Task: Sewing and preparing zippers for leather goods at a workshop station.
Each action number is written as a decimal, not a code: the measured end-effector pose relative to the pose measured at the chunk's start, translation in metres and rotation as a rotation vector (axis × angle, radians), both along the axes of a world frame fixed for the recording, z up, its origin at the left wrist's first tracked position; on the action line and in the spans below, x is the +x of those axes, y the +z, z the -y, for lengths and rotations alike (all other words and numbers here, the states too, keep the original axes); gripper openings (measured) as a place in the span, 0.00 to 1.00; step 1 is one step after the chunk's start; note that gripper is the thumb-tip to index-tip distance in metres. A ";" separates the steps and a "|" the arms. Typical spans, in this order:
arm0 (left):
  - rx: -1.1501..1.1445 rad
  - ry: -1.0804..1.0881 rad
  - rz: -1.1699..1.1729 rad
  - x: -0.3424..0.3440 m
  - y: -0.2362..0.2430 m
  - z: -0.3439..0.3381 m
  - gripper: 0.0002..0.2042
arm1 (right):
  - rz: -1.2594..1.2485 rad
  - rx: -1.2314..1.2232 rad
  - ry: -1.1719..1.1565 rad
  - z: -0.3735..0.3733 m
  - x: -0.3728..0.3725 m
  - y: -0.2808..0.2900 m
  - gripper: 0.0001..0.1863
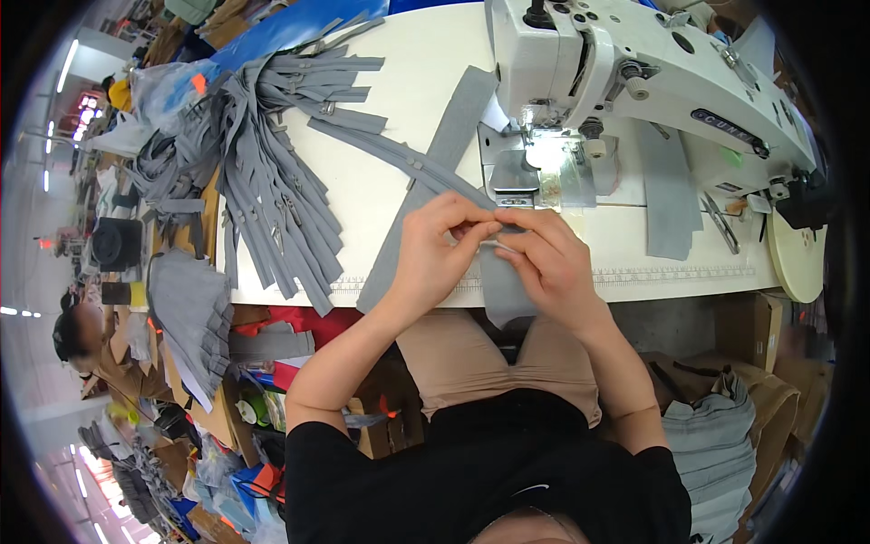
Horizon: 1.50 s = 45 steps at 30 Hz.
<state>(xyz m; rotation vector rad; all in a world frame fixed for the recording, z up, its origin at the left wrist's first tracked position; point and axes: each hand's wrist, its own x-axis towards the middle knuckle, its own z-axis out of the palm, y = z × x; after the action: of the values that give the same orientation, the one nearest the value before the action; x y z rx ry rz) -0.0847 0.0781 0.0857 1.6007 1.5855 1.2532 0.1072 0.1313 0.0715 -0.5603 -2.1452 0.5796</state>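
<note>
Just in front of the sewing machine's lit needle plate (515,192), both my hands meet at the end of a grey zipper (412,161). My left hand (439,240) pinches the zipper end between thumb and fingers. Touching it fingertip to fingertip, my right hand (548,263) pinches at the same spot, where a grey fabric piece (505,288) hangs over the table edge. The zipper runs up and left from my fingers, crossing a long grey fabric strip (453,122). My fingers hide how zipper and fabric meet.
A heap of grey zippers (272,172) covers the table's left side. The white sewing machine (625,72) stands at the back right. Right of it lie another grey fabric strip (669,195) and metal scissors (720,222). A ruler (671,276) runs along the front edge.
</note>
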 end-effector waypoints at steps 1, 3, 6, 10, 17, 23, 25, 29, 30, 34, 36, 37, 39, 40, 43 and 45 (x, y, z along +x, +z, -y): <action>0.032 0.030 0.056 0.002 -0.005 0.004 0.05 | 0.000 -0.080 -0.011 0.001 -0.002 -0.003 0.07; -0.050 0.084 0.210 0.003 -0.008 0.017 0.04 | 0.000 -0.161 -0.025 0.001 -0.005 -0.009 0.06; -0.227 0.097 0.394 -0.002 -0.007 0.035 0.05 | 0.015 -0.217 -0.109 -0.002 -0.010 -0.013 0.08; -0.291 0.119 0.473 -0.010 -0.018 0.038 0.08 | 0.117 -0.034 -0.138 0.001 -0.016 -0.011 0.08; -0.693 0.008 0.808 -0.012 0.001 0.009 0.38 | -0.493 -0.905 -0.083 0.008 -0.026 0.013 0.05; -0.513 -0.032 1.167 -0.015 -0.006 -0.018 0.31 | -0.174 -1.112 0.070 0.052 0.033 0.035 0.05; -0.561 -0.072 1.084 -0.028 -0.020 -0.021 0.23 | -0.086 -1.084 0.097 0.064 0.053 0.026 0.05; -0.502 0.195 1.193 -0.015 -0.005 -0.029 0.21 | 0.107 -1.093 0.162 0.074 0.084 0.006 0.06; -0.435 0.243 1.213 -0.012 -0.006 -0.027 0.22 | 0.159 -1.151 0.182 0.075 0.088 0.003 0.06; -0.141 -0.183 1.442 -0.021 -0.021 -0.004 0.29 | 0.238 -1.138 0.122 0.073 0.085 0.002 0.04; -0.201 -0.209 1.383 -0.001 0.004 0.004 0.29 | 0.225 -0.592 0.080 0.073 0.085 -0.008 0.02; -0.255 -0.235 1.322 0.010 0.013 0.009 0.28 | 0.224 -0.595 0.076 0.072 0.085 -0.006 0.02; -0.335 -0.296 1.331 0.020 0.001 0.022 0.25 | 0.194 -0.930 -0.023 0.070 0.080 0.002 0.03; -0.405 -0.355 1.338 0.026 -0.003 0.026 0.21 | 0.195 -0.934 -0.033 0.068 0.077 0.006 0.03; -0.460 -0.339 1.232 0.051 -0.015 0.044 0.12 | 0.119 -0.785 -0.235 0.067 0.070 0.019 0.07; -0.435 -0.393 1.246 0.063 -0.025 0.061 0.10 | -0.017 -0.756 -0.258 0.063 0.067 0.015 0.08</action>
<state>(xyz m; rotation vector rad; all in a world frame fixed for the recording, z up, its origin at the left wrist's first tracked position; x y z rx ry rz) -0.0214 0.0171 0.0607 0.5301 0.6139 1.1647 0.1743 0.0684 0.0862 -1.2064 -1.7479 1.2428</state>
